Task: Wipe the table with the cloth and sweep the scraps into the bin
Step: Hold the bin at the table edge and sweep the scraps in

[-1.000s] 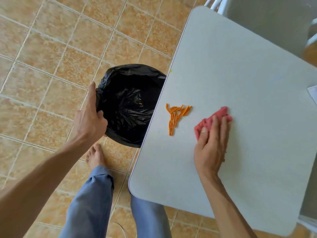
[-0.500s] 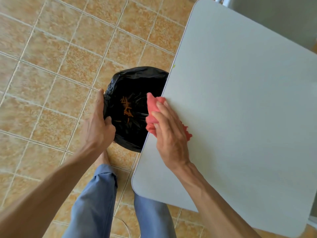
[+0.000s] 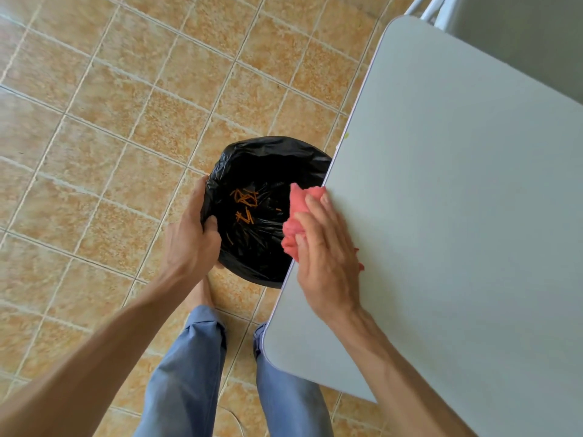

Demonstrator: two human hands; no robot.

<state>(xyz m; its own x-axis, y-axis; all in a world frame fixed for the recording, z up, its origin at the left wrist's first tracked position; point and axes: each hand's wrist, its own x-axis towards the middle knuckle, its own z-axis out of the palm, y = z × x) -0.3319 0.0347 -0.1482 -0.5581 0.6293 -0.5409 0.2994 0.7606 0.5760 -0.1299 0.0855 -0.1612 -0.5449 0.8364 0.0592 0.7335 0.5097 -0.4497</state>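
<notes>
My right hand (image 3: 325, 247) presses a crumpled pink cloth (image 3: 298, 212) at the left edge of the pale grey table (image 3: 457, 231), and part of the cloth hangs over the bin. The bin (image 3: 268, 171), lined with a black bag, stands on the floor against that table edge. Orange scraps (image 3: 244, 201) lie inside it on the black liner. My left hand (image 3: 191, 238) grips the bin's near-left rim, thumb inside the bag.
Tan floor tiles (image 3: 126, 121) spread to the left. My legs in blue trousers (image 3: 186, 373) and a bare foot stand just below the bin. White chair legs (image 3: 432, 7) show past the table's far corner.
A second ago the orange scraps lay on the table left of the cloth. My right hand swept the cloth left to the table edge, and the scraps now lie in the bin.
</notes>
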